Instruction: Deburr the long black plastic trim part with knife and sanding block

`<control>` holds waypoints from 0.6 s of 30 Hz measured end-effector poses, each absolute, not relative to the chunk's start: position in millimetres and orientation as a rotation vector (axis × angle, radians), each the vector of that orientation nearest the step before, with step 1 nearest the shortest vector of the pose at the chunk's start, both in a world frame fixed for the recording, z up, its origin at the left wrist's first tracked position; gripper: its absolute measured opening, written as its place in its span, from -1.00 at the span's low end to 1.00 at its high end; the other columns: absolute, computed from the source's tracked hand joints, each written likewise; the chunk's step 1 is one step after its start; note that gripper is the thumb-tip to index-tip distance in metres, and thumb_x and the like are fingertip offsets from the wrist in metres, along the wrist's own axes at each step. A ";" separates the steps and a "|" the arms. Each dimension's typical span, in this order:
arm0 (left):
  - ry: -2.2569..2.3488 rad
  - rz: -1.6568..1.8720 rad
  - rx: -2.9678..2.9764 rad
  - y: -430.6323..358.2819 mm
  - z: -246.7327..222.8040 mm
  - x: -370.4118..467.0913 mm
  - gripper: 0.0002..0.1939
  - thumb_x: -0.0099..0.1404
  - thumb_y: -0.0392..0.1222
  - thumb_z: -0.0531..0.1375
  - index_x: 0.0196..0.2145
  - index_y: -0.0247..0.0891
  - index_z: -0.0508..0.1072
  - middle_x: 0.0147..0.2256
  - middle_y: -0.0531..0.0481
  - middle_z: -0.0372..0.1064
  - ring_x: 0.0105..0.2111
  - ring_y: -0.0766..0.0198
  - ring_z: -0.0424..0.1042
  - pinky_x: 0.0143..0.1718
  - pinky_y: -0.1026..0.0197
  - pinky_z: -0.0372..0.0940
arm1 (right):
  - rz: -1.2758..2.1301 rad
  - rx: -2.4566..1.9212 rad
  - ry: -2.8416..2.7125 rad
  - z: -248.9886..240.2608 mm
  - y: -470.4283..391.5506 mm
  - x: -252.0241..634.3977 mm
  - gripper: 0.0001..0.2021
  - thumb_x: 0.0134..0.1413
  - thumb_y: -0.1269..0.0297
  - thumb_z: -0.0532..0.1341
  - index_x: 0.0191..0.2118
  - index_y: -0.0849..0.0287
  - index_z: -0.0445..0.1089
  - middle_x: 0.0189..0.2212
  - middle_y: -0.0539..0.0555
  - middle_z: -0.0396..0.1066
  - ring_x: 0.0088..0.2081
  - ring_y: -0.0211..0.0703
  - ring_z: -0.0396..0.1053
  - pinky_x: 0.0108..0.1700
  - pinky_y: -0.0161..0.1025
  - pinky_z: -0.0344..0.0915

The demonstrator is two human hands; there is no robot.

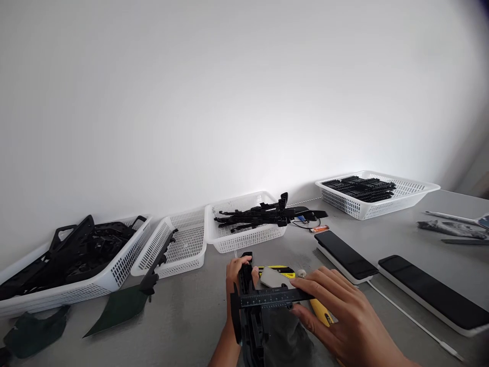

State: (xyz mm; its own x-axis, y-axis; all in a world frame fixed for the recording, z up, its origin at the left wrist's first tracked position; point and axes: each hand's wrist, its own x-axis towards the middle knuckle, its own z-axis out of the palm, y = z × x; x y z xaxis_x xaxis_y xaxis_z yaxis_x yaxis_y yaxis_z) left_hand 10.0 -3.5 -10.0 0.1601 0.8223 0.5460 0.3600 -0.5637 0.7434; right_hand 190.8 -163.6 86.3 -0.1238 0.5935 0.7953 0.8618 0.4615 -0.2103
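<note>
My right hand (340, 311) pinches the beam of a black caliper (267, 298) between thumb and fingers. The caliper lies across a long black plastic part (252, 331), its jaws at the part's left side. Around the upper end of that part, my left hand (233, 278) is closed, thumb on the right and fingers on the left. Just beyond, a yellow-and-black cutter (277, 270) and a pale flat piece (273, 279) lie near the caliper. A yellow handle (321, 312) shows partly under my right hand.
White baskets hold black parts at the left (126, 260), middle (248, 239) and right (376, 206); another basket (185, 262) has one long part across it. Two phone-like devices (346, 255) (431, 290) and a white cable (412, 318) lie right. Dark green sheets (118, 308) lie left.
</note>
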 end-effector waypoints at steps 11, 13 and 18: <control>1.143 1.367 2.001 -0.3 -15.1 11.8 -0.83 0.35 -0.16 0.28 -0.11 0.01 0.60 -0.13 -0.09 0.57 -0.08 -0.06 0.55 -0.07 -0.11 0.51 | -0.395 -1.278 -1.762 82.2 -171.3 191.7 -0.87 0.43 0.19 0.24 -0.06 0.11 0.46 -0.33 0.05 0.53 -0.34 -0.10 0.46 -0.29 -0.16 0.39; 1.139 1.363 1.996 -2.1 -12.5 12.7 -0.83 0.36 -0.15 0.26 -0.11 -0.01 0.60 -0.12 -0.10 0.57 -0.07 -0.05 0.55 -0.05 -0.12 0.50 | -0.403 -1.292 -1.753 80.9 -171.8 191.4 -0.85 0.43 0.17 0.25 -0.06 0.11 0.47 -0.33 0.05 0.53 -0.34 -0.10 0.46 -0.29 -0.15 0.39; 1.148 1.361 2.009 -4.8 -10.5 14.4 -0.81 0.34 -0.15 0.27 -0.11 -0.06 0.61 -0.14 -0.10 0.57 -0.09 -0.02 0.54 -0.03 -0.11 0.48 | -0.422 -1.309 -1.749 79.8 -169.5 191.8 -0.82 0.44 0.12 0.24 -0.05 0.09 0.49 -0.34 0.04 0.53 -0.34 -0.10 0.46 -0.29 -0.15 0.40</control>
